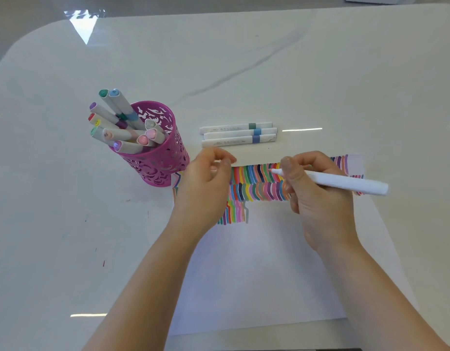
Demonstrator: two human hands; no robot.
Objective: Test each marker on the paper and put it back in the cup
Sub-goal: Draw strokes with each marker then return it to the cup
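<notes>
My right hand (317, 191) grips a white marker (345, 182) whose uncapped tip points left over the coloured strokes on the white paper (257, 269). My left hand (203, 186) hovers over the paper's left part with curled fingers; a small whitish thing, perhaps the cap, seems pinched at its fingertips, blurred. A magenta cut-out cup (158, 153) stands left of the paper and holds several capped markers. Three white markers (238, 134) lie side by side on the table beyond the paper.
The white marble-look table (320, 72) stretches far behind and to the left. Its rounded far-left corner (29, 39) and near edge are in view. Small ink specks dot the table left of the paper.
</notes>
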